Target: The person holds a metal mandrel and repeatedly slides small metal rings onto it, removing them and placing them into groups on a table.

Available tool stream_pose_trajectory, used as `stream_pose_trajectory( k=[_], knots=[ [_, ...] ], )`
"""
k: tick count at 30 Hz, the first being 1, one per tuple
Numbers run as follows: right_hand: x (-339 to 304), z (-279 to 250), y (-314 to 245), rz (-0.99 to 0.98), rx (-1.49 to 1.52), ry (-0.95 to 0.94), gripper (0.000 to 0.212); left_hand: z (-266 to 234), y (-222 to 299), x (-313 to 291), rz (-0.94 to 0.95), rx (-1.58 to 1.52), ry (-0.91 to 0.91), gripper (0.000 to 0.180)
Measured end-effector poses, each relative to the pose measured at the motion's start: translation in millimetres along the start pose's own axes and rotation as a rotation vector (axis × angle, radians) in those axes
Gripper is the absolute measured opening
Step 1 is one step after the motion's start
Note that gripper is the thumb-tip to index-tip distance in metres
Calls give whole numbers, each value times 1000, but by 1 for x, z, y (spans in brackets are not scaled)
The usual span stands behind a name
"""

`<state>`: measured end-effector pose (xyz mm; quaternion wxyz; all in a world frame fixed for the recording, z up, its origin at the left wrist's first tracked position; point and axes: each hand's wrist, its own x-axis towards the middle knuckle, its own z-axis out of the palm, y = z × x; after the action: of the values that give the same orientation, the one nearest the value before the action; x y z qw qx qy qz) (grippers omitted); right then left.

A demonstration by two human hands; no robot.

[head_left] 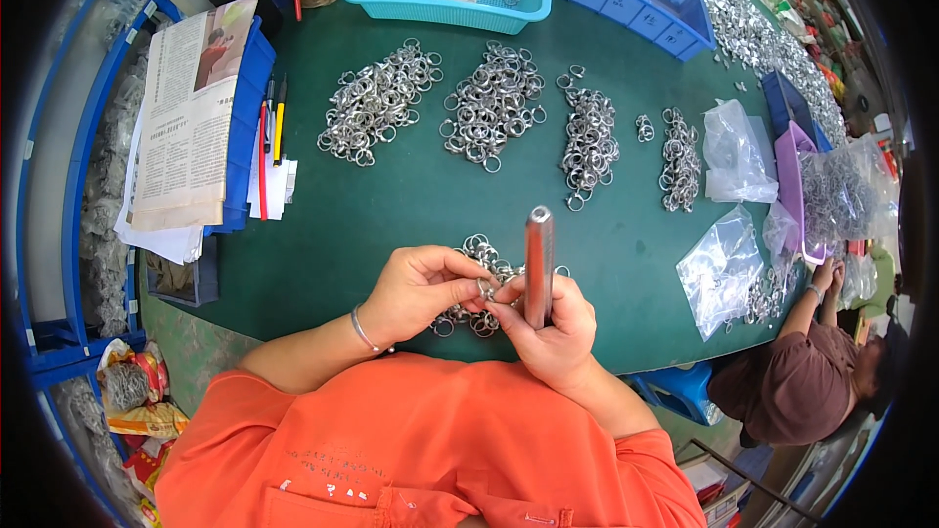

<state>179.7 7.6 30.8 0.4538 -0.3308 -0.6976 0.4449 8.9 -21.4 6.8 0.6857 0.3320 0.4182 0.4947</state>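
Over a pile of silver metal rings (479,252) near the table's front edge, my two hands meet. My left hand (423,291) pinches a small metal ring (486,288) between thumb and fingertips. Close against it, my right hand (559,332) grips an upright metal rod (539,269) with an orange-red side; its far end points up toward the camera. The right thumb and fingertip also touch the ring. What the rod's lower end is like is hidden by the hand.
Across the green table (313,244) lie several sorted ring heaps (494,103). A turquoise basket (450,15) and a blue bin (636,0) stand at the back. Plastic bags (724,269) lie right, near a co-worker (797,381). Newspaper (186,127) and pens (281,122) are left.
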Motion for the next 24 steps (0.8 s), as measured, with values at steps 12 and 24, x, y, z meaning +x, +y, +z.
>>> stream_pose_trajectory(
  k=[12, 24],
  knots=[
    [-3, 1, 6, -5, -50, -53, 28, -6, -2, 1, 69, -52, -110, 21],
    [0, -28, -8, 373, -248, -285, 27, -26, 7, 7, 93, -488, 19, 19]
  ],
)
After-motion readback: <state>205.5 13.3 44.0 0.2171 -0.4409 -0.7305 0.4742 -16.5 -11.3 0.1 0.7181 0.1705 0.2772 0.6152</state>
